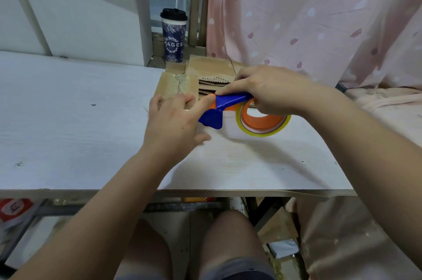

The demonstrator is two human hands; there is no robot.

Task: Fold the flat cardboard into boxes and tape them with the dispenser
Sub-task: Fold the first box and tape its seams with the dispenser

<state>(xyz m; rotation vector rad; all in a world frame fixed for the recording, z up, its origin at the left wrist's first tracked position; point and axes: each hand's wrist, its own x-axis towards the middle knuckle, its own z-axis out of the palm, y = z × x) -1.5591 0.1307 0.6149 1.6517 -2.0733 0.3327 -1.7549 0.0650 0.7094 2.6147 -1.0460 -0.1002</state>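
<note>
Head view looks down on both hands working near the far edge of a white wood-grain surface (68,124). The right hand (271,90) is wrapped over a blue and orange plastic tape dispenser (225,104), fingers curled around its handle. It holds the tool just above the surface, tilted so the blue nose points left and down. A roll of clear yellowish tape (266,128) on an orange core sits in the dispenser beneath that hand.

The left hand (173,120) lies flat with straight, spread fingers on a small brown cardboard box (177,85), pressing it down. Its index finger reaches right and touches the dispenser's orange front. A strip of clear tape runs along the seam on the box's top. The box rests on the surface just left of the dispenser's nose.

Just behind the box and the right hand lies a stack of flat brown corrugated cardboard sheets (214,69), edges showing in layers. Beyond the stack stands a dark blue patterned paper cup (174,37) with a black lid and a white straw. Large white foam blocks (80,24) lean at the back left. A pink curtain with a leaf print (319,17) hangs at the back right, reaching down beside the stack. Below the surface's near edge, the person's bare knees (228,234) show.
</note>
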